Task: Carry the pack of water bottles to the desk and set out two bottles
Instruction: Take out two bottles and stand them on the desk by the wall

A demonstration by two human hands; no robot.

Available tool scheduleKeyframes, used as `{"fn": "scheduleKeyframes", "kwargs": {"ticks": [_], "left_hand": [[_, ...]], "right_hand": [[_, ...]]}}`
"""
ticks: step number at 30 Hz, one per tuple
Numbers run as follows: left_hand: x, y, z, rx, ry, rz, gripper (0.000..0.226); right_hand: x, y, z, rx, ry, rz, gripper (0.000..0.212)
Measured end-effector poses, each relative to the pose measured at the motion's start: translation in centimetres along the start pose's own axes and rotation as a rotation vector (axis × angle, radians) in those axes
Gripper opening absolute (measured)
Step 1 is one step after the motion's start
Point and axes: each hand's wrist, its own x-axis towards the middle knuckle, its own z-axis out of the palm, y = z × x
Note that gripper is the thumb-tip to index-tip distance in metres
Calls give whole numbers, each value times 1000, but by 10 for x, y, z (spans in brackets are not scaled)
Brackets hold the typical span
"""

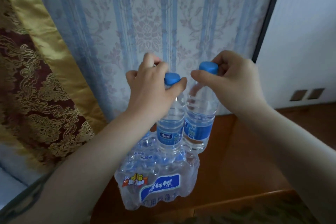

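Observation:
The shrink-wrapped pack of water bottles [156, 183] stands on the brown wooden desk [241, 154], its plastic torn open at the top. My left hand [154, 85] grips the neck of one clear bottle [170, 131] with a blue cap and blue label; its base is still down in the wrap. My right hand [234, 80] holds a second bottle [199, 129] by its blue cap, just right of the first, at the pack's far right corner. I cannot tell whether its base touches the desk. More bottles stay inside the wrap.
Blue-striped floral wallpaper [163, 23] rises right behind the desk. A gold and maroon curtain [32, 82] hangs at the left. A white wall with two brown switch plates [307, 94] is at the right. A patterned chair back [245, 212] sits at the desk's near edge.

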Motion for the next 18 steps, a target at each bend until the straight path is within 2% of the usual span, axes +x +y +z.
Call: {"fn": "scheduleKeyframes", "kwargs": {"ticks": [7, 13, 18], "left_hand": [[-9, 53, 50, -129, -136, 194, 40], [-15, 109, 99, -295, -249, 267, 46], [-24, 168, 145, -317, -366, 327, 39]], "right_hand": [[-30, 37, -58, -145, 60, 149, 35], [-42, 71, -122, -309, 141, 230, 32], [-54, 115, -184, -368, 191, 293, 31]]}}
